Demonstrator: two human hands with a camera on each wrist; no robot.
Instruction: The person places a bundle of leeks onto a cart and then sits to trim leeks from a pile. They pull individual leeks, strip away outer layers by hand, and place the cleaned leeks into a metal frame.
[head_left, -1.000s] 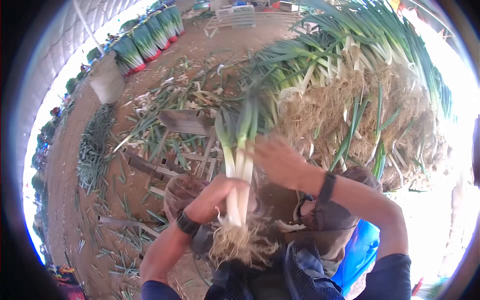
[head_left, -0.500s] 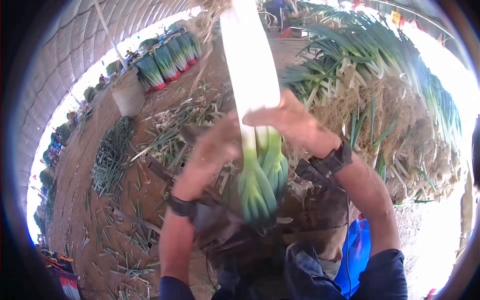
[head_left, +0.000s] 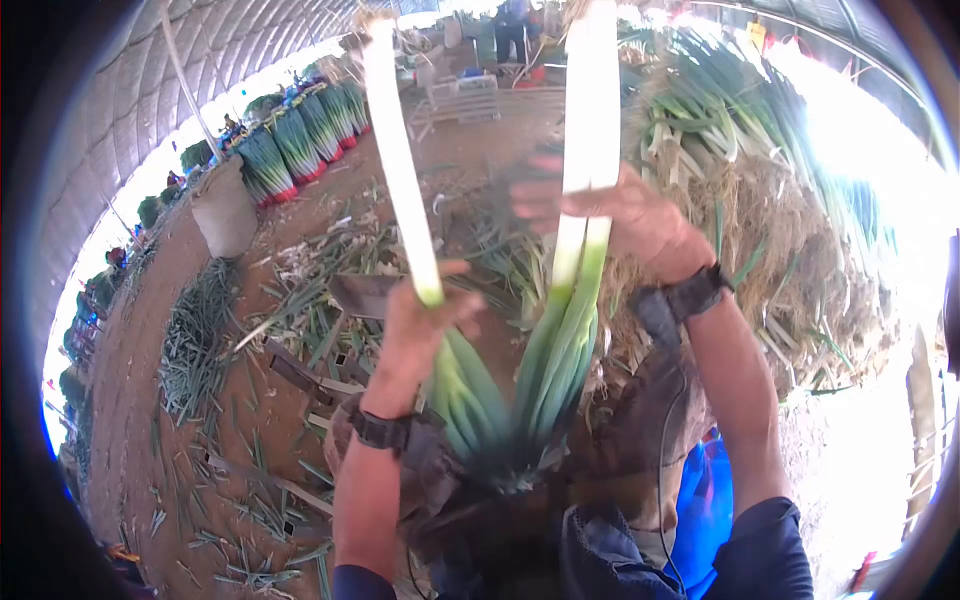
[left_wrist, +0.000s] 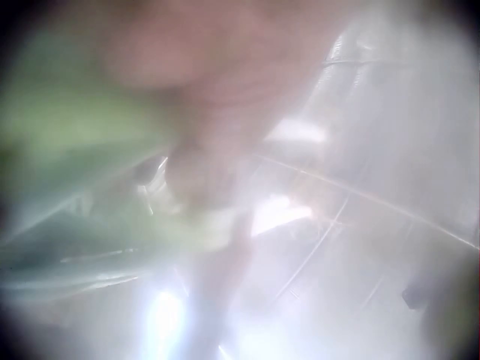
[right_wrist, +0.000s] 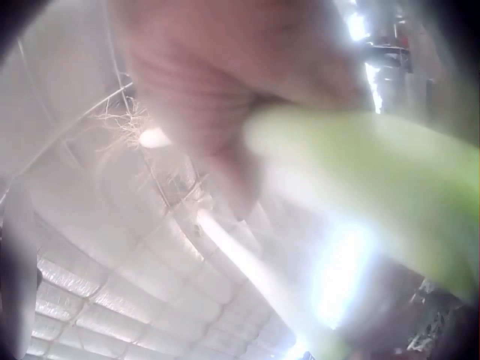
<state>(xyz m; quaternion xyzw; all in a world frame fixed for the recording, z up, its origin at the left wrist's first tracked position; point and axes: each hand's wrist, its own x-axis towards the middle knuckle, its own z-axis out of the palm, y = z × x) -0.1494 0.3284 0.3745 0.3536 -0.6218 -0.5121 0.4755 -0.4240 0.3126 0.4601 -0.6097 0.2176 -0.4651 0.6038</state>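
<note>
My left hand (head_left: 420, 325) holds one leek (head_left: 398, 150) root end up, around where the white stem turns green. Two leeks (head_left: 590, 110) stand side by side in my right hand (head_left: 645, 220), also roots up, with the thumb across their front and fingers reaching out behind. Green leaves (head_left: 560, 370) from both hands hang down over the lap and meet near the knees. The left wrist view is blurred, showing the hand (left_wrist: 225, 82) beside green leaves (left_wrist: 75, 142). In the right wrist view, a rooted leek (right_wrist: 247, 262) shows beyond the hand (right_wrist: 217, 67).
At right lies a big pile of leeks with bushy roots (head_left: 690, 230). Cut leaves (head_left: 200, 350) are heaped on the ground at left, near a metal frame (head_left: 365, 295). Farther back stand a sack (head_left: 225, 210) and bundled leeks (head_left: 295, 150) with red bases.
The leeks have flipped from roots down to roots up. The bunch has been parted: one leek went left with the left hand, two went right with the right hand.
</note>
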